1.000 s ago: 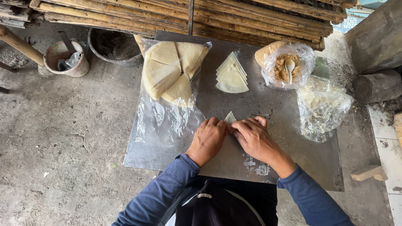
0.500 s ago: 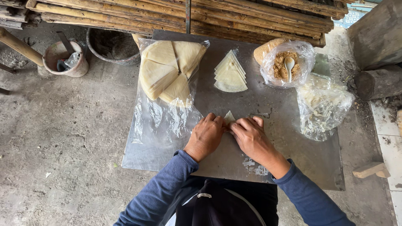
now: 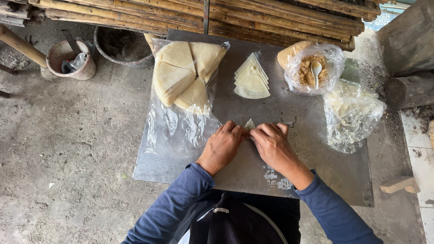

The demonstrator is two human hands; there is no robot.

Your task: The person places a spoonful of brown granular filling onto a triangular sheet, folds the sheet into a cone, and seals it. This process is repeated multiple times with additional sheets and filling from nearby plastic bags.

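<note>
My left hand [image 3: 224, 144] and my right hand [image 3: 271, 144] press side by side on a small pale pastry wrapper [image 3: 249, 124] lying on a grey metal sheet [image 3: 316, 180]. Only the wrapper's pointed tip shows between my fingertips; the rest is hidden under my hands. Beyond them lies a fanned stack of triangular wrappers [image 3: 251, 78]. A clear plastic bag [image 3: 181, 77] with large wedge-shaped wrapper stacks sits to the far left of the sheet.
A plastic-wrapped bowl of brown crumbly filling with a white spoon [image 3: 313, 70] stands at the back right. A crumpled clear bag [image 3: 351, 115] lies to the right. Bamboo poles [image 3: 226, 13], a bucket [image 3: 123, 44] and a pot [image 3: 72, 58] line the back. Concrete floor lies to the left.
Both hands stay pressed on the wrapper, with the fingers shifting slightly closer together around its tip. Nothing else has moved.
</note>
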